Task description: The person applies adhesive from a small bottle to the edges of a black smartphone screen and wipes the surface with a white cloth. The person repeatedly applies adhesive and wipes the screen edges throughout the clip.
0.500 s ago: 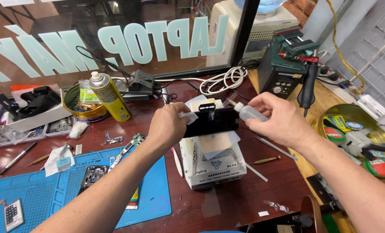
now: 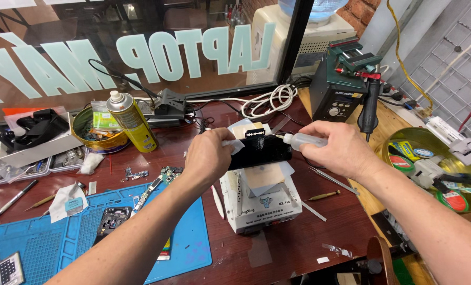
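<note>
My left hand (image 2: 208,156) grips the left end of a black phone (image 2: 262,151) held flat above a small white heating plate (image 2: 261,196). A thin razor blade (image 2: 255,135) stands on the phone's far edge. My right hand (image 2: 337,150) holds a small clear squeeze bottle (image 2: 303,140), its thin nozzle pointing left at the phone's top right corner. Both hands are over the white device in the middle of the dark red table.
A yellow spray can (image 2: 131,122) and a round tin of parts (image 2: 97,132) stand at the back left. A blue work mat (image 2: 51,244) with phone parts lies front left. A soldering station (image 2: 342,84) stands back right, with a green-rimmed tray (image 2: 437,179) of tools beside it.
Both hands and the phone sit much as before. The bottle's nozzle has come slightly closer to the phone's edge.
</note>
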